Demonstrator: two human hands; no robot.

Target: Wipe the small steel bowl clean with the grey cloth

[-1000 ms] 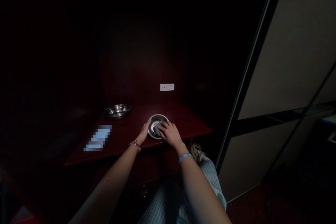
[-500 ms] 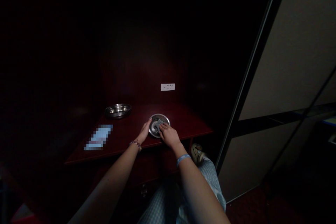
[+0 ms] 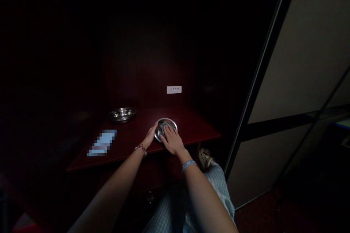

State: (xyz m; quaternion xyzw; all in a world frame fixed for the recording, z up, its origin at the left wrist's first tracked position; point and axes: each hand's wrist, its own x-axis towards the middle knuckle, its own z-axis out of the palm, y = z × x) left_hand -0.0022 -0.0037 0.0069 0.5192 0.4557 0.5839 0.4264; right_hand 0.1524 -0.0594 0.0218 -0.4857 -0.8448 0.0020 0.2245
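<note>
A round, shiny metal dish [image 3: 175,124] sits near the front edge of the dark red shelf. My left hand [image 3: 149,137], with a beaded bracelet at its wrist, grips the dish's left rim. Inside the dish lies a grey cloth [image 3: 163,127], mostly covered by my right hand [image 3: 172,140]. The right fingers are stretched out flat over the cloth, pressing it against the dish. A blue band circles my right wrist. Farther left on the shelf stand several nested metal dishes [image 3: 123,115].
A pixelated light-blue flat item [image 3: 102,143] lies on the shelf [image 3: 144,114] at the left. On the back wall is a white power socket [image 3: 174,90]. A sliding door panel [image 3: 290,80] stands to the right. My knee and shoe [image 3: 205,157] are below the shelf.
My right hand has flattened from a bunched grip on the cloth, its fingers spreading and shifting slightly left. My left hand and the dish stay nearly in place.
</note>
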